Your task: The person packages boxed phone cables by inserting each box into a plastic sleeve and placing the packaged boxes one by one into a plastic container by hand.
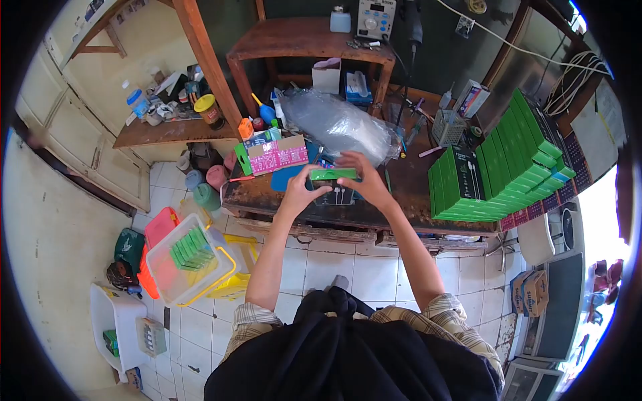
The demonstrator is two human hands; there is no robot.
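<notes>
A small box with a green side [333, 174] and a dark face with a white cable picture is held between my two hands above the desk's front edge. My left hand [304, 190] grips its left end. On the right end is my right hand [364, 179], thumb at the front and fingers over the back. Just left of the hands lies a pink printed cardboard piece [279, 155] with a green box beside it. Behind the hands rests a clear plastic bag [341, 123]. Many green and black boxes [498, 174] are stacked on the right of the desk.
A wire basket [448, 127] stands behind the stacks. A wooden shelf [311, 41] carries a soldering station [374, 19]. Left of the desk, a clear bin [160, 267] holds green boxes. Drawers [314, 230] project slightly under the desk's front edge.
</notes>
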